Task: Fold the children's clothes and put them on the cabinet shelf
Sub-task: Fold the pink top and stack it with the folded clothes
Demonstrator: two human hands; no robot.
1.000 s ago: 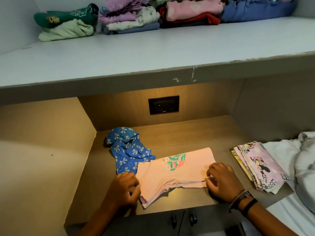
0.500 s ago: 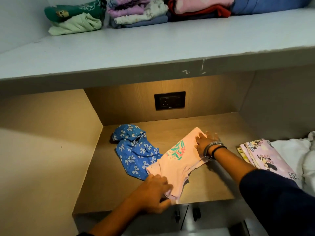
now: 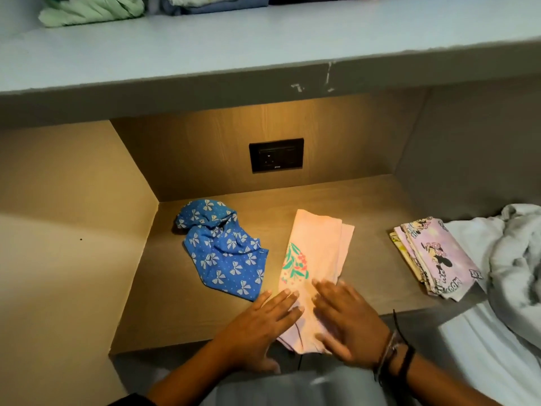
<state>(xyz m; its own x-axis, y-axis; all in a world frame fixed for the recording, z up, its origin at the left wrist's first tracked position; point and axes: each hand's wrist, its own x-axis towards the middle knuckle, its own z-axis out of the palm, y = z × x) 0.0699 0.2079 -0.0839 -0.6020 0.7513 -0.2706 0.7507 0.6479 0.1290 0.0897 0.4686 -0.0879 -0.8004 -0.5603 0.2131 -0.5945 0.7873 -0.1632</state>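
Observation:
A pink child's garment point(image 3: 317, 253) with a green and red flower print lies folded into a long narrow strip on the wooden lower surface point(image 3: 371, 238), running front to back. My left hand point(image 3: 263, 323) rests flat, fingers spread, on its near left edge. My right hand point(image 3: 348, 320) presses flat on its near end, slightly blurred. A crumpled blue garment with white bows point(image 3: 222, 247) lies just left of the pink one. The grey upper shelf point(image 3: 263, 45) spans the top, with folded clothes point(image 3: 90, 11) at its back.
A folded stack of lilac cartoon-print cloths point(image 3: 433, 259) sits at the right of the surface. Rumpled white bedding point(image 3: 509, 259) lies further right. A black wall socket point(image 3: 276, 155) is set in the back panel. Side walls close in the niche on the left.
The pink garment was turned from lying across to lying lengthwise and folded narrower. Both hands came together at its near end and now lie flat on it.

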